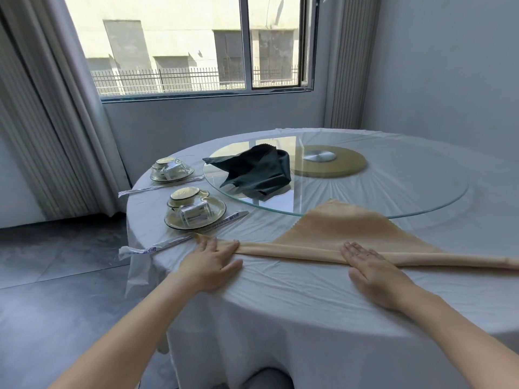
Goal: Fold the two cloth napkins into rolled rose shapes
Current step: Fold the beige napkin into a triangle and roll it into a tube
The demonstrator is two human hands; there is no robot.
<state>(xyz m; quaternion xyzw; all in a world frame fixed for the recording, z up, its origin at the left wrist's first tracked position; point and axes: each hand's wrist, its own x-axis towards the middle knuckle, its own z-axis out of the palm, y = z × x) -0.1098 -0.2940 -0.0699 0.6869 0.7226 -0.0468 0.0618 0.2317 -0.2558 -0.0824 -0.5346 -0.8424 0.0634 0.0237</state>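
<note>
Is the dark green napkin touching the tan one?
Apart. The head view shows the dark green napkin lying on the glass turntable, with bare glass between it and the tip of the tan napkin.

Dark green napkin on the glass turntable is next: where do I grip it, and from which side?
Probably best to pinch the pointed corner of the dark green napkin that lies flat on the glass turntable, sticking out leftward. Come from the near left with the left hand: the rest looks like a bunched heap without a clean edge.
</note>
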